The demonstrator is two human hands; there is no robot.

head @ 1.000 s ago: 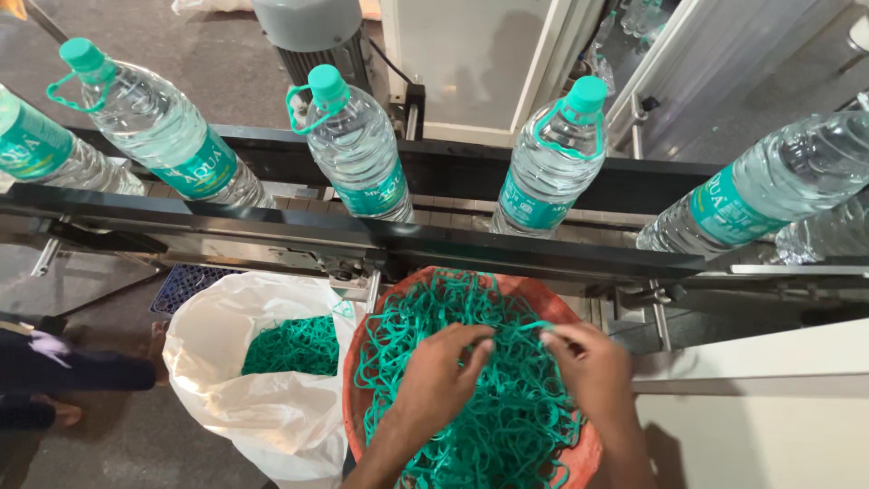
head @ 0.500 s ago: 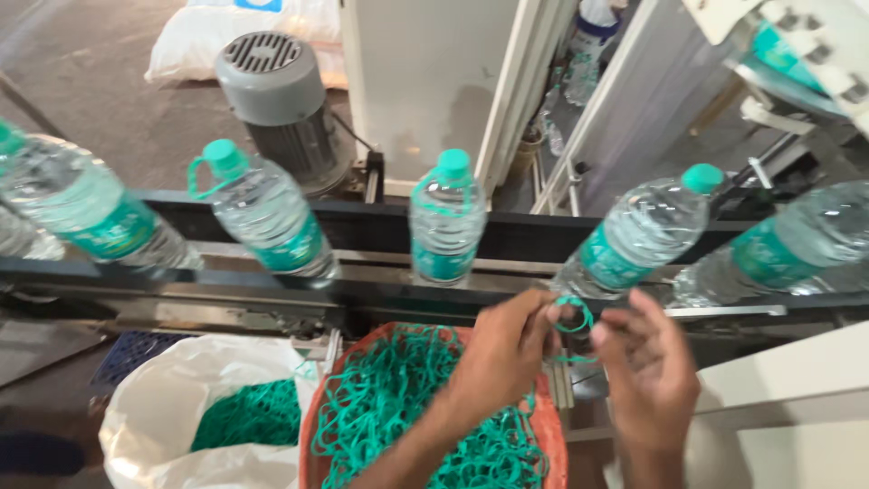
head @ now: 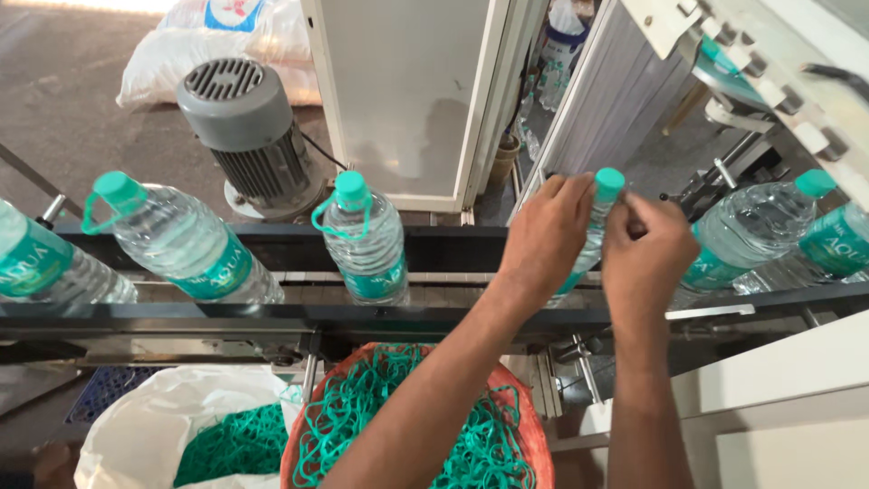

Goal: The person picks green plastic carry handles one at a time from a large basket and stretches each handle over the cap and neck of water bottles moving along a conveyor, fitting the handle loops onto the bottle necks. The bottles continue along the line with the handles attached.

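Green-capped bottle (head: pixel 593 237) at one o'clock was now gripped by both hands (head: pixel 548 237) (head: pixel 647 258), lifted from the basket (head: pixel 536 433).

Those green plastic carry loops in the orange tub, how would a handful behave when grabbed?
The green plastic loops lie tangled in the orange tub, so probably floppy and clumping. Thin strands: likely very light. No roll or tip risk.

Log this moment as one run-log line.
left hand: at neck of capped water bottle on conveyor | right hand: same neck | orange basin: green loop handles | bottle with handle: left of it
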